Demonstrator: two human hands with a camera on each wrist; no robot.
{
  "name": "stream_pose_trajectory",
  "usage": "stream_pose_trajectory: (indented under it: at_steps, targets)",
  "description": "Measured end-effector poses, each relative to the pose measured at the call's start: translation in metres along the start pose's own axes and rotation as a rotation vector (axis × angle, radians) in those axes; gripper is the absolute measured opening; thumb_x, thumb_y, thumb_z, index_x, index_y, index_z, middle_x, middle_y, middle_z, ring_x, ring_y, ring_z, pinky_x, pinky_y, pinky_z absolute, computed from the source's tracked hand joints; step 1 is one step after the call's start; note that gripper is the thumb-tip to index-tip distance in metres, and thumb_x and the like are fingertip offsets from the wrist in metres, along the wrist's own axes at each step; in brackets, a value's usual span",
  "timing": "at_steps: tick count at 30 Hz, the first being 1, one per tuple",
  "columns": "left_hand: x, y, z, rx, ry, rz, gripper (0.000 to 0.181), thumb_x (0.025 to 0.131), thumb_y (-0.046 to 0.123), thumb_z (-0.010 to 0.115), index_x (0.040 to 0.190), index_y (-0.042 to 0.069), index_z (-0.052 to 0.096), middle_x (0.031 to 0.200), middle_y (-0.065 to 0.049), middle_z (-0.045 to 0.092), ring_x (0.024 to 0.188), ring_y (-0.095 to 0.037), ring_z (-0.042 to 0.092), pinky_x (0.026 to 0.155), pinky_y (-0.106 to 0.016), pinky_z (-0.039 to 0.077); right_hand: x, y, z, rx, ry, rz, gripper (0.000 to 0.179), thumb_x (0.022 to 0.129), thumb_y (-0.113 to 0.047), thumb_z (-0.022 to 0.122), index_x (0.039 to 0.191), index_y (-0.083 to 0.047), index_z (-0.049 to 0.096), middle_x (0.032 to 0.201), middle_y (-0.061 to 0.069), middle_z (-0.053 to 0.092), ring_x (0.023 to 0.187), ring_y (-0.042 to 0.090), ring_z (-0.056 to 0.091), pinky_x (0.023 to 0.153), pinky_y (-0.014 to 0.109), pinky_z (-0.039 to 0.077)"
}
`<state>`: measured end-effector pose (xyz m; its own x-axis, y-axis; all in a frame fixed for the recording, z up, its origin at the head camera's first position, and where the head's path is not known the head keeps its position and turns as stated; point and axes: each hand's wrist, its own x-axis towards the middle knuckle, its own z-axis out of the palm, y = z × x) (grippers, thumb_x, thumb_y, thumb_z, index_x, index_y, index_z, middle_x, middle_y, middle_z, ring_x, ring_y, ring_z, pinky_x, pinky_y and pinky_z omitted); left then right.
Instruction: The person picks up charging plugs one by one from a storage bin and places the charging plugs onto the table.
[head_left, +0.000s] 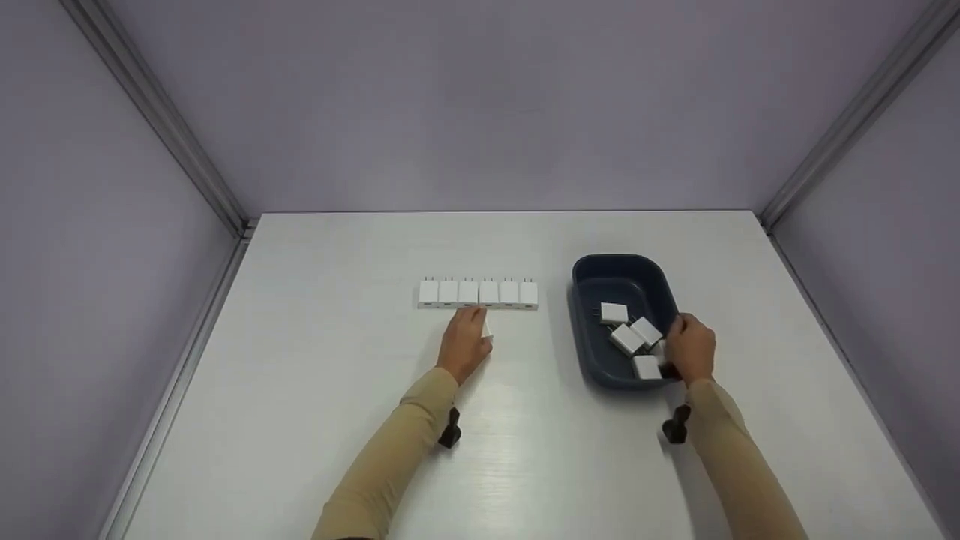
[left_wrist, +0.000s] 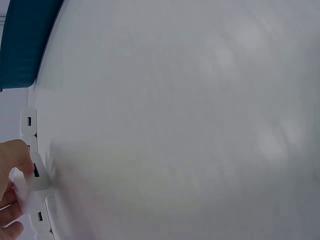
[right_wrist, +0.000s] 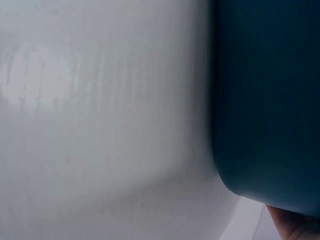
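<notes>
My left hand (head_left: 463, 343) pinches a white USB charger (head_left: 487, 327) just in front of a row of white chargers (head_left: 528, 294). In the left wrist view, the thumb and fingers of the left hand (left_wrist: 12, 160) hold that charger (left_wrist: 40, 174), its dark port facing outward. The row stands side by side, prongs toward the back. To the right sits a dark blue plastic bin (head_left: 589, 352) with several loose chargers (head_left: 628, 339) in it. My right hand (head_left: 691, 349) grips the bin's right rim; its fingertips are partly hidden.
Everything stands on a white table (head_left: 315, 375). Pale walls (head_left: 495, 105) close it in at the back and both sides. A black wrist camera (head_left: 450, 429) hangs under the left sleeve, another wrist camera (head_left: 676, 424) under the right. The bin's outer wall (right_wrist: 265, 100) fills much of the right wrist view.
</notes>
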<state>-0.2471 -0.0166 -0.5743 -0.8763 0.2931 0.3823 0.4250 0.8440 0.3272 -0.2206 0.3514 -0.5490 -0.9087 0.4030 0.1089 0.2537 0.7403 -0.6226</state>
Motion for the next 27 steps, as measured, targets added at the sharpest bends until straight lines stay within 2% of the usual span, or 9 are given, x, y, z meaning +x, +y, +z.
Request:
stream_pose_trajectory:
  at_steps: [8, 12, 19, 23, 27]
  targets:
    - [-0.013, -0.030, -0.014, 0.029, -0.033, -0.032, 0.040, 0.079, 0.006, 0.071, 0.115, -0.008, 0.062, 0.114, -0.018, 0.063, 0.109, -0.030, 0.060, 0.099, -0.036, 0.051, -0.004, -0.001, 0.000, 0.020, 0.042, -0.034, 0.041, 0.098, -0.014, 0.034, 0.112, 0.014, 0.061, 0.106, 0.036, 0.065, 0.098, 0.049, 0.062, 0.086, 0.056, 0.050]
    - [-0.017, -0.040, -0.020, 0.026, -0.030, -0.053, 0.039, 0.078, 0.003, 0.070, 0.115, -0.009, 0.062, 0.114, -0.019, 0.063, 0.110, -0.031, 0.060, 0.099, -0.038, 0.050, -0.001, -0.001, 0.000, 0.030, 0.022, -0.020, 0.043, 0.099, -0.016, 0.033, 0.115, 0.014, 0.060, 0.110, 0.036, 0.064, 0.102, 0.049, 0.061, 0.089, 0.057, 0.049]
    - [-0.020, -0.049, -0.026, 0.016, -0.022, -0.054, 0.040, 0.077, -0.003, 0.067, 0.115, -0.011, 0.062, 0.116, -0.022, 0.064, 0.113, -0.033, 0.061, 0.101, -0.040, 0.050, 0.000, -0.001, -0.002, 0.019, -0.010, 0.015, 0.044, 0.101, -0.018, 0.031, 0.118, 0.012, 0.059, 0.113, 0.034, 0.064, 0.105, 0.047, 0.062, 0.092, 0.055, 0.049]
    - [-0.021, -0.053, -0.028, 0.009, 0.002, -0.040, 0.040, 0.075, -0.006, 0.065, 0.115, -0.012, 0.062, 0.114, -0.023, 0.064, 0.112, -0.034, 0.062, 0.100, -0.039, 0.051, -0.001, -0.002, -0.003, 0.015, 0.000, -0.012, 0.043, 0.101, -0.016, 0.032, 0.116, 0.014, 0.060, 0.110, 0.036, 0.064, 0.100, 0.049, 0.063, 0.089, 0.056, 0.050]
    - [-0.021, -0.056, -0.028, 0.015, -0.004, -0.058, 0.041, 0.076, -0.007, 0.065, 0.116, -0.012, 0.061, 0.116, -0.023, 0.064, 0.114, -0.034, 0.062, 0.101, -0.039, 0.050, 0.000, -0.001, -0.002, 0.013, 0.021, -0.046, 0.042, 0.101, -0.014, 0.033, 0.114, 0.015, 0.060, 0.108, 0.037, 0.064, 0.098, 0.050, 0.063, 0.086, 0.057, 0.050]
